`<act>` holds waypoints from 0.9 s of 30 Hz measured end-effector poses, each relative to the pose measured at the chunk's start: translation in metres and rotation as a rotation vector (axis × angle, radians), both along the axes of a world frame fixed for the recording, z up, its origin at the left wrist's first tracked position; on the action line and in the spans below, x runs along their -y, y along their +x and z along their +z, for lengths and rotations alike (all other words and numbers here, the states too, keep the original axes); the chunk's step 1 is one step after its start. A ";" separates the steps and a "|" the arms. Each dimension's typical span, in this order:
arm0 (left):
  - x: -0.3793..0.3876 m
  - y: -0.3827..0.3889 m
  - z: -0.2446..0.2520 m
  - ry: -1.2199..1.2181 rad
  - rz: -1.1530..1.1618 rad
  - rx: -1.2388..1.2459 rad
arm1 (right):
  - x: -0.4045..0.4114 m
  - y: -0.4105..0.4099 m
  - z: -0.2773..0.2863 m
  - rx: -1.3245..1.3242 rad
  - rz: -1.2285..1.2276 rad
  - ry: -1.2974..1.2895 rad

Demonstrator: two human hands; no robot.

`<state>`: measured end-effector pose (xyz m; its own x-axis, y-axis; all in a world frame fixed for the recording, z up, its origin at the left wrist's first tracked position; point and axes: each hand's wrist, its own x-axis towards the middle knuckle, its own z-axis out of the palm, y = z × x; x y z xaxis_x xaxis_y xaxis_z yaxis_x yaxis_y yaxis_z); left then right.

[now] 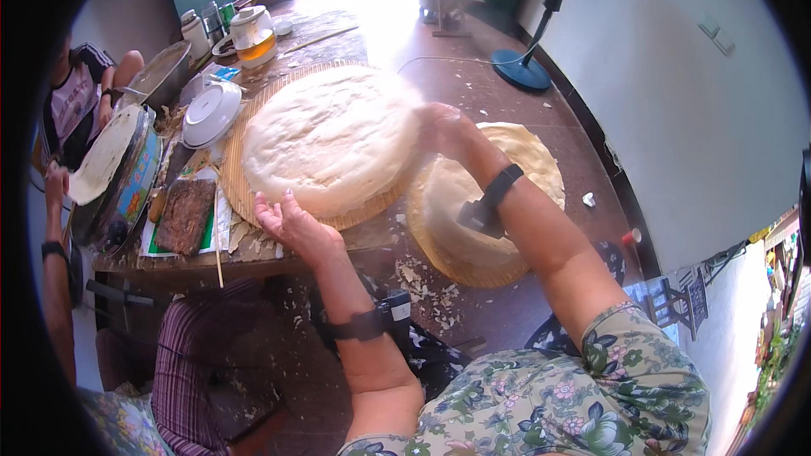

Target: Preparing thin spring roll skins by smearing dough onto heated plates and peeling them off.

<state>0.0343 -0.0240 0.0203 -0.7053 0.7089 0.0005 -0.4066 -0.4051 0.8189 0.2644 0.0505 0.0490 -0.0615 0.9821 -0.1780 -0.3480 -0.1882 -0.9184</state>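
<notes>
A broad, pale stack of thin round dough sheets (329, 133) lies on a round woven straw mat (237, 187) on the wooden table. My left hand (298, 225) is at its front edge, palm up, fingers apart and nothing visible in them. At the stack's right edge is my right hand (440, 126), blurred; whether its fingers pinch a sheet cannot be made out. Under my right forearm, a second round mat (443, 259) holds more sheets (526, 152), yellowish behind and whiter in front. That pile is partly hidden by my arm and wrist strap.
At left, a co-worker's hand (57, 180) holds a thin sheet (108, 155) over a round griddle (95, 221). Nearby are an upturned white bowl (212, 111), a dark brown block (185, 215) and a glass pitcher (253, 38). A standing fan (523, 69) is at right.
</notes>
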 end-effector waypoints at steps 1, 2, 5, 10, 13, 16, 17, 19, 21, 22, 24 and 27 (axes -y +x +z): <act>-0.002 -0.003 -0.004 0.016 0.001 0.000 | 0.002 -0.010 0.004 -0.079 -0.028 -0.022; -0.003 -0.005 -0.007 0.014 0.011 -0.006 | -0.002 -0.013 -0.002 -0.084 -0.018 -0.024; -0.002 0.003 -0.002 0.026 -0.002 -0.002 | -0.018 0.001 -0.013 0.652 0.062 0.514; -0.004 -0.005 -0.005 0.077 0.069 0.128 | -0.016 -0.007 -0.005 0.753 -0.098 0.922; -0.012 -0.007 -0.014 0.255 -0.154 0.445 | -0.017 0.007 -0.015 0.939 -0.224 0.973; -0.029 0.015 -0.015 0.265 -0.332 0.610 | -0.038 0.058 -0.040 1.070 -0.159 0.983; -0.031 0.022 -0.014 0.187 -0.343 0.559 | -0.040 0.071 -0.044 0.851 -0.076 0.895; -0.018 0.000 -0.019 0.097 -0.263 0.431 | -0.011 0.019 -0.026 0.273 -0.030 0.531; -0.017 0.008 -0.014 0.204 -0.265 0.211 | 0.007 0.022 -0.007 -0.243 -0.044 0.176; -0.013 0.018 -0.005 0.219 -0.311 0.239 | 0.011 0.036 -0.003 -0.239 -0.032 0.226; -0.016 0.051 0.002 0.285 -0.447 0.267 | 0.011 0.092 -0.002 -0.220 0.053 0.386; -0.010 0.076 0.001 0.302 -0.550 0.288 | 0.059 0.107 0.020 -0.142 -0.100 0.319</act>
